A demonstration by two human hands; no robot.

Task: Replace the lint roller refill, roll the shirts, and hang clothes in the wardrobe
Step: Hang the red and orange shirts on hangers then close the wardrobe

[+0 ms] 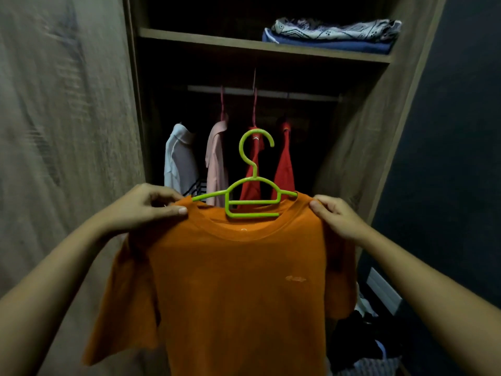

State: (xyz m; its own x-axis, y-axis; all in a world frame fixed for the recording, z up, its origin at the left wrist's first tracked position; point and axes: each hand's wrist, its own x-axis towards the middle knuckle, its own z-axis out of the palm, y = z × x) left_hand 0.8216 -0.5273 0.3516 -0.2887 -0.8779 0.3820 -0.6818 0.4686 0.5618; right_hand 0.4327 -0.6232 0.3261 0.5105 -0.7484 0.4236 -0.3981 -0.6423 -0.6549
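Head view: your left hand [151, 204] and right hand [334, 215] pinch the shoulders of the orange shirt [233, 280], keeping it spread on the green hanger [245, 196], before the wardrobe rail [263, 91].

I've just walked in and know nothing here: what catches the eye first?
An orange short-sleeved T-shirt on a lime-green plastic hanger fills the centre, its shoulders pinched by the left hand and right hand. Behind, an open wooden wardrobe holds four hanging shirts under a shelf of folded cloth.
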